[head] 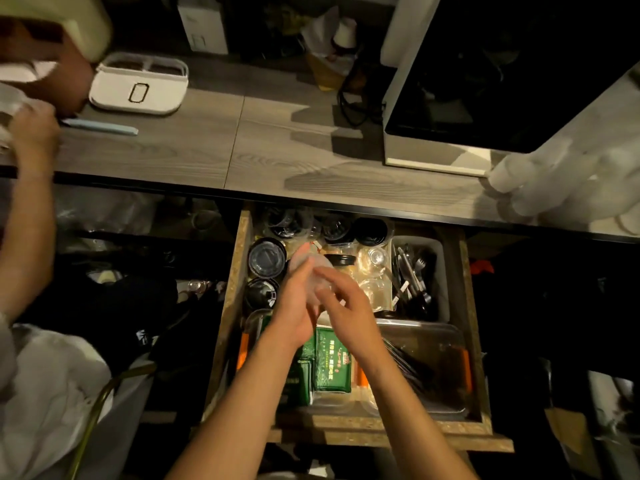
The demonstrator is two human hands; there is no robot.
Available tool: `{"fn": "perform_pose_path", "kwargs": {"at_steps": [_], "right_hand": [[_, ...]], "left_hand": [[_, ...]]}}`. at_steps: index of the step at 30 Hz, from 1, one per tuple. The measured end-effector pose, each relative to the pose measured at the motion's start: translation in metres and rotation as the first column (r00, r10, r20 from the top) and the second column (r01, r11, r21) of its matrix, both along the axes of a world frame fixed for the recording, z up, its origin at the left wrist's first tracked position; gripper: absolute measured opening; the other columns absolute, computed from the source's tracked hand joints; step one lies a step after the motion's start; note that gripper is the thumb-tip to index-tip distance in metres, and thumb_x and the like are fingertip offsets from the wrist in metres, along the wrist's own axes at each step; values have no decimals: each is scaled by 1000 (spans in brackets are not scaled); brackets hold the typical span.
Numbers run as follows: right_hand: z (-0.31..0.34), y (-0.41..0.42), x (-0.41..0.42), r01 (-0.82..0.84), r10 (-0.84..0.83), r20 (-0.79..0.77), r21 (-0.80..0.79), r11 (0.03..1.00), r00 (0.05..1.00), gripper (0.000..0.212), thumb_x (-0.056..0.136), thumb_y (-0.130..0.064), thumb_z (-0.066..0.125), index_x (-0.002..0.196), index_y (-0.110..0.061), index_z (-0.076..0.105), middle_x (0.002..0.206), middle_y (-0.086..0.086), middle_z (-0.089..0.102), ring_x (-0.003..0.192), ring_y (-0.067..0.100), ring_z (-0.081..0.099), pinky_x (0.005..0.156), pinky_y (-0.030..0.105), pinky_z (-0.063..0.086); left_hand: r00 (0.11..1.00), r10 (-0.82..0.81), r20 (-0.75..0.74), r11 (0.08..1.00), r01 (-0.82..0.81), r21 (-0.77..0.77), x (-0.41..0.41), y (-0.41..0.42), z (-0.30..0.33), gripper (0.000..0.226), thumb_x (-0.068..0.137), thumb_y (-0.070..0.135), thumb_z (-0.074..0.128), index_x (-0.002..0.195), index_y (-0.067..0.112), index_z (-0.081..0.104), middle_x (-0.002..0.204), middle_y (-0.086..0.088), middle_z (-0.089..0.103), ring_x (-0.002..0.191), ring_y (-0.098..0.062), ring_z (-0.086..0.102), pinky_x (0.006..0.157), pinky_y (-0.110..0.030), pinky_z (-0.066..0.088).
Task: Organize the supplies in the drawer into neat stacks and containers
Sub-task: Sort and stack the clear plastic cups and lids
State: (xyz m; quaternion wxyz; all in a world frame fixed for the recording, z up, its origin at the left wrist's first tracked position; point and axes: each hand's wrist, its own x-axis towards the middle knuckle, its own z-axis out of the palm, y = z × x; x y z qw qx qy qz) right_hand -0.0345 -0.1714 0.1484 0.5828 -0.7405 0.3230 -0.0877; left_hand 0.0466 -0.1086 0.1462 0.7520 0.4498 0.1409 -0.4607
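Low in the frame, the drawer (349,433) stands pulled out, its chipboard front nearest. Just inside lie green packets (330,358) at centre and a clear tray (446,372) at lower right. Above the packets, mid-frame, the left hand (294,306) and right hand (343,299) meet over the drawer, holding a stack of clear lids (313,271) between them: the left hand's fingers are curled round its left side, the right hand's fingers are spread against its right side, and how firmly they grip cannot be told. Black-rimmed cups (266,259) sit at the drawer's left and back. A grey bin (445,271) of cutlery is at its right. Beyond runs a wood-grain counter (214,150). On it sit a white container (138,88) at upper left and a dark-fronted appliance (485,81) at upper right. Another person's hand (33,133) shows at the left edge.
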Motion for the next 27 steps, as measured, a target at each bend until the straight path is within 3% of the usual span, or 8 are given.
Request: {"fn": "perform_pose_path", "kwargs": {"at_steps": [3, 5, 10, 13, 17, 22, 24, 27], "right_hand": [[2, 12, -2, -99, 95, -63, -59, 993, 993, 44, 91, -30, 67, 133, -29, 57, 128, -16, 53, 115, -1, 51, 88, 12, 43], [2, 11, -4, -42, 33, -105, -80, 996, 994, 46, 86, -31, 73, 130, -25, 61, 124, -14, 58, 112, 0, 54, 86, 10, 43], [15, 3, -7, 21, -21, -43, 1, 1000, 999, 9, 92, -29, 67, 98, -29, 74, 94, -15, 75, 93, 0, 69, 80, 21, 56], [13, -4, -11, 199, -203, 19, 109, 974, 979, 24, 103, -16, 49, 96, -19, 71, 82, 0, 75, 78, 15, 72, 65, 31, 58], [-11, -8, -11, 204, -197, -56, 155, 967, 979, 34, 105, -16, 40, 91, -11, 70, 63, 6, 60, 60, 22, 55, 60, 37, 48], [-46, -8, 3, 261, -245, -203, 55, 964, 948, 33, 101, -28, 45, 81, -16, 68, 76, 3, 67, 74, 20, 63, 69, 34, 48], [-56, -16, 15, 265, -231, -263, 101, 959, 937, 34, 94, -38, 47, 78, -17, 69, 79, 10, 68, 83, 28, 67, 75, 43, 55], [-75, -35, 34, 290, -249, -299, 103, 951, 921, 33, 101, -27, 46, 88, -10, 70, 86, 14, 68, 87, 31, 64, 78, 42, 51]], "left_hand": [[993, 55, -107, 998, -52, 23, 1, 10, 3, 51, 101, 57, 37, 140, 29, 54, 134, -16, 60, 121, -32, 60, 96, -44, 52], [987, 34, -157, 999, -28, 39, -1, 15, 2, 57, 101, 61, 31, 142, 28, 53, 135, -15, 60, 119, -29, 61, 89, -40, 54], [988, -85, -131, 982, 105, 156, -5, 20, -2, 40, 100, 49, 48, 130, 25, 60, 126, -12, 62, 104, -26, 64, 65, -36, 55], [988, -133, -74, 982, 141, 123, -5, 22, -9, 39, 101, 39, 52, 132, 16, 59, 129, -16, 64, 101, -28, 65, 66, -37, 57], [980, -151, -131, 988, 146, -44, -10, 25, -13, 44, 95, 36, 53, 129, 11, 63, 117, -16, 70, 91, -24, 68, 75, -36, 53], [972, -79, -223, 995, 61, -84, -19, 13, -27, 31, 100, 28, 46, 119, 13, 66, 109, -14, 71, 90, -23, 67, 75, -36, 52], [963, -15, -269, 998, -2, -61, -16, 13, -37, 31, 101, 32, 45, 112, 12, 66, 108, -14, 69, 89, -24, 66, 74, -37, 51], [926, 101, -363, 994, -113, -12, -4, 15, -56, 31, 99, 39, 47, 102, 13, 62, 114, -18, 68, 98, -32, 65, 82, -44, 50]]}}
